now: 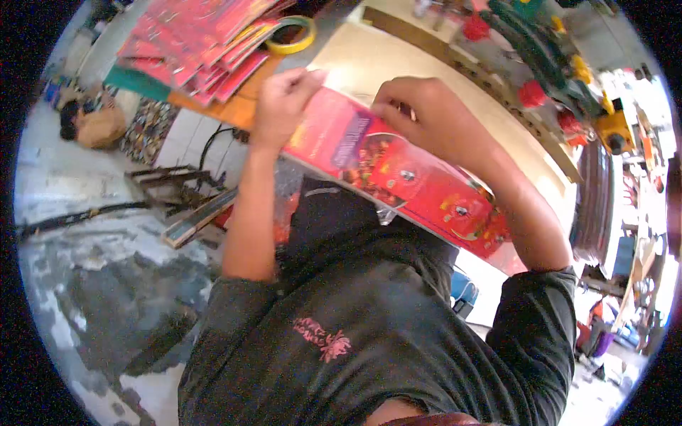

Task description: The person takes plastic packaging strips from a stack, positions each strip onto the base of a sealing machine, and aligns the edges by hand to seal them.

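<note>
A long red printed cardboard piece [419,177], with food pictures and a purple panel, lies slantwise across the near edge of a pale work surface [376,53], just in front of my body. My left hand [284,106] is closed at its left end, thumb and fingers on the edge. Curled over the far long edge is my right hand [426,117], its fingers bent in and pressed together. Whether those fingers pinch the cardboard or something small is hidden. My right forearm passes over the cardboard's right end.
A stack of red printed sheets [199,42] sits at the upper left, beside a yellow tape roll [293,35]. A wooden rail [469,78] borders the surface's far side. Beyond it is a yellow-and-green machine [612,131]. Another person [96,124] is on the floor at left.
</note>
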The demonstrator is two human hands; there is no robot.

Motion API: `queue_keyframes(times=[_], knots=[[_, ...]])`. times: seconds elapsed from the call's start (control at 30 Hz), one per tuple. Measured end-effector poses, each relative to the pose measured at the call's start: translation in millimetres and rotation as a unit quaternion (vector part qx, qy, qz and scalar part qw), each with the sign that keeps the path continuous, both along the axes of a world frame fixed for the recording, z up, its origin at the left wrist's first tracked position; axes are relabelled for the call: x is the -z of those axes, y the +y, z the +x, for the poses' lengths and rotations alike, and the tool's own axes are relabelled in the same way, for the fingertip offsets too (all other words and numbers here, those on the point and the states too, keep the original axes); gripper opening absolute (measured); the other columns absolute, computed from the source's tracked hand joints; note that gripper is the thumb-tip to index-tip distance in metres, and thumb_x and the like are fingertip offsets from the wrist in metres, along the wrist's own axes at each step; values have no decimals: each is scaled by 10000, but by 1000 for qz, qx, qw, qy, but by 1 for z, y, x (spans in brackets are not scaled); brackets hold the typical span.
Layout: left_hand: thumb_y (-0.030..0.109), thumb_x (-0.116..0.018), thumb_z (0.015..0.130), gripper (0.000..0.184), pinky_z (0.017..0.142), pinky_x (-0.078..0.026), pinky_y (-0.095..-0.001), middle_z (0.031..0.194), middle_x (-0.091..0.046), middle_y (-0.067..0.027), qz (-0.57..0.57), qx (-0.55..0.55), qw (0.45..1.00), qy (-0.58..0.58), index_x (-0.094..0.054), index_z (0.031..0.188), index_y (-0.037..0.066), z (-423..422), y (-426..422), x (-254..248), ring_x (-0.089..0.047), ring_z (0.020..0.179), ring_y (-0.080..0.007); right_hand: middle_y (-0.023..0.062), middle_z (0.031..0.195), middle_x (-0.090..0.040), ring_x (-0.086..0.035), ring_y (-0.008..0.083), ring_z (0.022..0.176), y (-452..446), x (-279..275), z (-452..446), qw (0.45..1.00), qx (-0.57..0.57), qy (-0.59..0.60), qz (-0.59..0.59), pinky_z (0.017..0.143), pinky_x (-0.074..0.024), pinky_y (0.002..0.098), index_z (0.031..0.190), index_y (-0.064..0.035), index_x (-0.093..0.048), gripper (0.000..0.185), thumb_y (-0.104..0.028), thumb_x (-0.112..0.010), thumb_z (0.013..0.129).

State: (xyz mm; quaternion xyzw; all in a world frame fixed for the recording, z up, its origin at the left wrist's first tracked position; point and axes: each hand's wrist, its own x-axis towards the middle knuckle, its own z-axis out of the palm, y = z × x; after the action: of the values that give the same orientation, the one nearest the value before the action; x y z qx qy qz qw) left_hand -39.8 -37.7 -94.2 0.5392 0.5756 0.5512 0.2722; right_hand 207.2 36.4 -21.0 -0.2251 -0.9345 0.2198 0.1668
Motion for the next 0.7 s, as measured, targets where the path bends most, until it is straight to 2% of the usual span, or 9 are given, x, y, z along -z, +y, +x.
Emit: queue_keyframes(times=[0.03,0.1,0.17,0.3,0.43,0.47,0.57,0.6,0.7], knots=[[293,-683,1027,336,599,-372,-266,739,-516,85,10,0,1000,-14,-677,807,39,-4,-1,2,-446,704,-37,223,884,-712,-683,445,827,-3,-3,10,1000,1,-9,-30,750,-535,533,907,-26,-715,230,-234,-632,957],[277,-688,1024,285,667,-428,-248,814,-604,62,41,-17,998,-51,-729,903,23,-7,-2,7,-515,759,-42,215,864,-721,-695,423,795,-4,0,33,998,24,-34,-35,730,-543,508,923,-31,-713,268,-283,-642,978],[245,-697,1025,249,778,-484,-239,936,-696,18,28,-23,995,-95,-761,1031,5,-32,7,37,-597,857,-58,128,692,-622,-587,226,606,-6,0,61,993,32,8,-111,618,-482,372,982,-7,-697,265,-267,-670,1024],[194,-665,1050,222,783,-463,-232,932,-662,22,85,-66,988,-107,-736,1011,-13,-17,2,26,-566,870,-52,110,671,-612,-586,201,610,-23,-22,103,966,170,-33,-190,611,-478,368,977,-17,-702,272,-281,-669,1031],[193,-663,1054,242,735,-422,-225,867,-584,48,136,-72,982,-110,-695,941,-19,-13,-1,22,-491,814,-42,124,783,-676,-678,260,724,-31,-11,160,982,191,7,9,672,-526,379,984,-9,-707,214,-223,-717,972],[194,-663,1054,249,724,-413,-225,855,-566,53,148,-73,981,-102,-686,927,-20,-12,-1,20,-474,803,-40,134,900,-701,-698,294,836,-42,-12,173,954,301,-2,-10,768,-546,379,1012,-15,-717,193,-186,-749,927],[197,-657,1057,273,685,-383,-231,840,-525,63,139,-99,976,-134,-660,894,-22,-11,-9,23,-430,775,-41,162,1124,-693,-664,330,1080,-69,2,218,861,451,74,223,916,-525,404,1105,-24,-726,251,-123,-778,881],[192,-656,1056,262,692,-400,-232,849,-541,58,121,-108,977,-141,-670,916,-29,-9,-15,22,-450,775,-44,173,1170,-688,-646,365,1115,-76,15,234,810,519,116,247,1042,-458,473,1125,-45,-719,281,-188,-774,891],[203,-641,1063,263,723,-458,-242,865,-589,34,108,-131,976,-133,-695,988,-43,1,-40,14,-512,787,-55,170,1140,-715,-675,280,1093,-93,38,272,726,638,179,181,933,-529,397,1236,4,-693,362,-257,-724,988]])
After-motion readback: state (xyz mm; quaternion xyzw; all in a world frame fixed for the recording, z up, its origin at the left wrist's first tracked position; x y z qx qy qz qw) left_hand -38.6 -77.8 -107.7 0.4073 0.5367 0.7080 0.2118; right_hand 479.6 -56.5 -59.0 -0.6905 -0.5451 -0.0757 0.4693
